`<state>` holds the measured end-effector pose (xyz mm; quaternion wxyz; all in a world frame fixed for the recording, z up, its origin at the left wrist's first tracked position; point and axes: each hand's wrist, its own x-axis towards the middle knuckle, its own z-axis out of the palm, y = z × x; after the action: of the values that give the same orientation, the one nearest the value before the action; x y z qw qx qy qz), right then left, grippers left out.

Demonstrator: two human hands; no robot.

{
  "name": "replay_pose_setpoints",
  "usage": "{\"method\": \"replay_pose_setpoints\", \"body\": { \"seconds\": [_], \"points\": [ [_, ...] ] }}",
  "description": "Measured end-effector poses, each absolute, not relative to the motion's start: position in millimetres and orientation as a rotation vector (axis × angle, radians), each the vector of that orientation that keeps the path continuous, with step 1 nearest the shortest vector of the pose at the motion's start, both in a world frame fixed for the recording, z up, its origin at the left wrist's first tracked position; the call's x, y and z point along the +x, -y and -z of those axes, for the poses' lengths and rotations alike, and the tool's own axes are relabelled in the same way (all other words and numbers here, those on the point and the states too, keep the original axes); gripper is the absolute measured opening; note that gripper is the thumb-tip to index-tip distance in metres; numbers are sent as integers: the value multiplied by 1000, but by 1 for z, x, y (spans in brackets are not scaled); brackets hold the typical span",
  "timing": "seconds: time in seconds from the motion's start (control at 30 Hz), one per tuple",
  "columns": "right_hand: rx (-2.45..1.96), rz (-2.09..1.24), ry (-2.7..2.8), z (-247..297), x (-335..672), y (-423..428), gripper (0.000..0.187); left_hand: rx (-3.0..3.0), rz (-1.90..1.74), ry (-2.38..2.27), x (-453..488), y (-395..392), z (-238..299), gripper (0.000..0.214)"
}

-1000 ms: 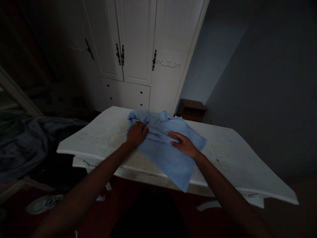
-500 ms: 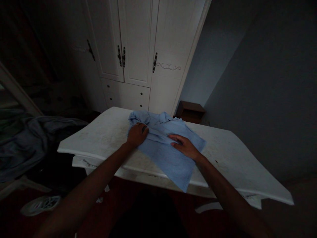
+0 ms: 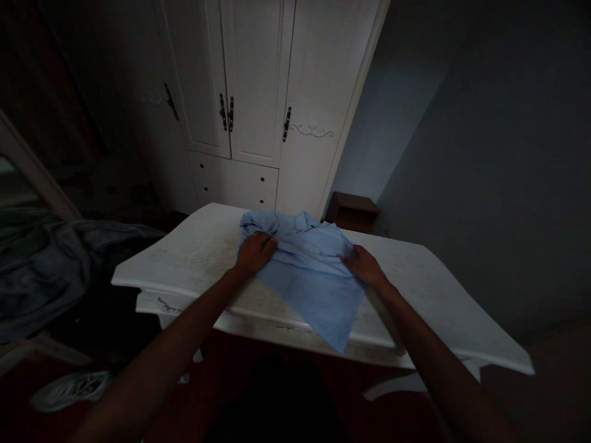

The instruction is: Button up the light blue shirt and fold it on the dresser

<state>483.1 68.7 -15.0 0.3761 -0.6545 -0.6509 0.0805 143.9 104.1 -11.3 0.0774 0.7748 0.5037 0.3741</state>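
Note:
A light blue collared shirt (image 3: 314, 292) lies partly folded on a white table (image 3: 184, 264), one corner hanging over the front edge. Its collar points toward the far side. My left hand (image 3: 257, 251) is closed on the shirt's left edge, thumb and fingers pinching the fabric. On the opposite side my right hand (image 3: 366, 266) grips the right edge, its fingertips partly hidden by the cloth. A fold runs across the shirt between both hands.
Behind the table stands a white wardrobe (image 3: 256, 80) with dark handles. A small brown cabinet (image 3: 353, 203) is at the back right by the wall. Clothes (image 3: 46, 271) are heaped at left, above a shoe (image 3: 71, 391) on the red floor.
My right hand has moved right, from the middle of the shirt to its right edge, and the right side is now folded in. My left hand has stayed in place.

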Motion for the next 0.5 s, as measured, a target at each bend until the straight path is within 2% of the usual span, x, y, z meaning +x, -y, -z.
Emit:
{"method": "replay_pose_setpoints", "body": {
  "seconds": [0.1, 0.23, 0.33, 0.43, 0.5],
  "points": [
    [-1708, -331, 1684, 15, 490, -65, 37, 2320, -1105, -1512, 144, -104, 12, 43],
    [-1632, -731, 1647, 1, 481, -49, 29, 2302, -1105, -1526, 144, -103, 10, 39],
    [-1501, -924, 1505, -14, 464, -33, 38, 2282, -1163, -1511, 143, -101, 9, 37],
    [-1403, -924, 1404, -30, 436, -11, 52, 2277, -1218, -1512, 142, -97, 8, 39],
    [-1303, -884, 1417, -40, 412, 9, 54, 2268, -1267, -1511, 143, -92, 6, 40]
  ]
}}
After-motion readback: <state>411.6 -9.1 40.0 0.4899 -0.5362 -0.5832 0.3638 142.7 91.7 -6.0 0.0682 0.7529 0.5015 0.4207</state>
